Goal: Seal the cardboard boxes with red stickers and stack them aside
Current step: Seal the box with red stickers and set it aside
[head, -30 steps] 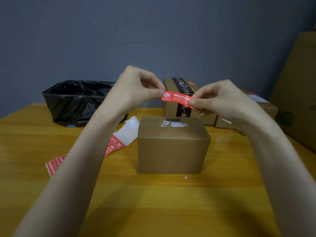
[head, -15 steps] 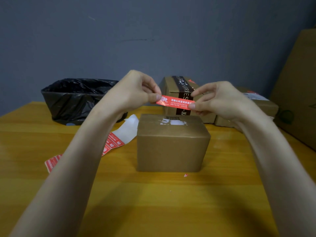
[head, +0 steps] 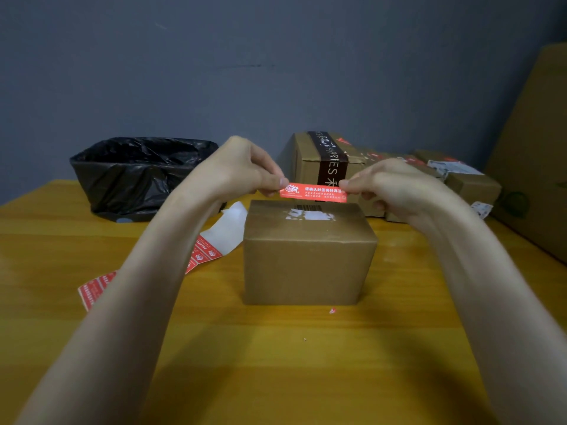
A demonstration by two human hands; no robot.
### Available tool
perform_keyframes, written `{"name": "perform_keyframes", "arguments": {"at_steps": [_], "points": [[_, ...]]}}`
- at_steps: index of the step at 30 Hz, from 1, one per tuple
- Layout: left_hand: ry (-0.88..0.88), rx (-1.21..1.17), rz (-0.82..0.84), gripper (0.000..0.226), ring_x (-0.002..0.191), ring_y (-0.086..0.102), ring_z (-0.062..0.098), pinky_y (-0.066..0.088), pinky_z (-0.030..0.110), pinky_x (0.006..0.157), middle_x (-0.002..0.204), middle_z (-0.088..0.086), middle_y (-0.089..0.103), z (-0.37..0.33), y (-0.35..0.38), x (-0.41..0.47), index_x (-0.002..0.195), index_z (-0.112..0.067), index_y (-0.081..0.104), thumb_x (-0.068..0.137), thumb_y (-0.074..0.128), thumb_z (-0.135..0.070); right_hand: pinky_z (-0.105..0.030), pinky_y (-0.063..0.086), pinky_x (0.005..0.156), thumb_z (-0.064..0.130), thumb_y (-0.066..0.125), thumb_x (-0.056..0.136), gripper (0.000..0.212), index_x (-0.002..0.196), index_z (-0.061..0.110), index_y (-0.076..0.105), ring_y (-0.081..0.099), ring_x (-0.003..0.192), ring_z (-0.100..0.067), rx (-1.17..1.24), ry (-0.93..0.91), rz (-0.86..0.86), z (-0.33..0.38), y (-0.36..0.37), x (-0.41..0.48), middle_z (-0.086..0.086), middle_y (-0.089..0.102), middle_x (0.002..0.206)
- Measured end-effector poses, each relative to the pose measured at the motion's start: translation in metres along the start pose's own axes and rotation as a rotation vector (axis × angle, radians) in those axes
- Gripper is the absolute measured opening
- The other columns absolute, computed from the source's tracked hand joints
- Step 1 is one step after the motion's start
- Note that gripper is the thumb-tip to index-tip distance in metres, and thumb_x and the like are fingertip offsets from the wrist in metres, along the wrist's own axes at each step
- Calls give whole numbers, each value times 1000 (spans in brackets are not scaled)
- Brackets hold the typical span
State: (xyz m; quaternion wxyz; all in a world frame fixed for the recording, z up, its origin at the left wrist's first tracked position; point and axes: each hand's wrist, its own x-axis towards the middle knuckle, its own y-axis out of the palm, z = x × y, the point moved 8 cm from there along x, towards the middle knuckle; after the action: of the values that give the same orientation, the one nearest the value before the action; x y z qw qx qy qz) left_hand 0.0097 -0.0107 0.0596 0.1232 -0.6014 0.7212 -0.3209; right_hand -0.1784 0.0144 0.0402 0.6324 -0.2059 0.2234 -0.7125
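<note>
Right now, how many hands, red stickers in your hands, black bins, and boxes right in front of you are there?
Hands: 2, the left hand and the right hand
Held red sticker: 1
Black bin: 1
Front box: 1
Total: 5

A cardboard box (head: 310,265) stands mid-worktop (head: 276,378), with bare wood open in front and to its right. The left grip (head: 236,170) and right grip (head: 395,185) pinch a red sticker (head: 313,191) taut over its far edge. A sticker sheet (head: 208,253) lies flat at left; a black-lined bin (head: 132,179) blocks far left, sealed boxes (head: 319,161) crowd behind, and a tall carton (head: 534,167) walls the right.
</note>
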Motion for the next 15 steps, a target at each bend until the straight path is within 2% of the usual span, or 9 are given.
{"name": "perform_keyframes", "arguments": {"at_steps": [2,4,6,9,12,15], "points": [[-2,55,64,9,77,62,7,47,16,68,82,4,70,0,6,-1,85,-11,71,83,69,-20,-23,30,57,30,62,88,11,85,20,64,38,65,-6,-104,-10,22,2,4,-1,10,46,73],[-10,99,130,7,83,61,8,44,15,74,84,0,69,1,13,-1,83,-14,70,85,67,-20,-25,35,72,32,60,89,13,88,19,63,45,82,-11,-163,-20,29,3,7,-1,5,53,89],[-19,120,160,9,85,59,8,43,16,76,84,-2,67,2,15,-1,80,-17,68,87,64,-21,-27,32,81,32,58,90,16,89,17,63,44,95,-13,-204,-14,38,4,10,-1,2,52,100],[-18,151,151,10,86,57,8,44,21,74,86,-5,65,3,14,1,79,-19,67,88,63,-23,-27,32,81,32,57,91,20,93,14,65,43,95,-13,-219,-17,36,6,10,-2,1,51,101],[-38,166,143,14,93,58,13,44,28,85,93,0,67,6,13,2,87,-15,70,87,63,-27,-27,31,81,32,57,91,17,87,17,63,44,95,-13,-216,-27,45,7,10,-3,1,52,101],[-75,190,162,19,99,59,16,43,28,86,100,2,67,11,16,2,91,-14,71,87,63,-31,-26,31,82,32,56,92,20,89,13,64,45,97,-14,-238,-29,53,5,12,-1,-1,53,103]]}}
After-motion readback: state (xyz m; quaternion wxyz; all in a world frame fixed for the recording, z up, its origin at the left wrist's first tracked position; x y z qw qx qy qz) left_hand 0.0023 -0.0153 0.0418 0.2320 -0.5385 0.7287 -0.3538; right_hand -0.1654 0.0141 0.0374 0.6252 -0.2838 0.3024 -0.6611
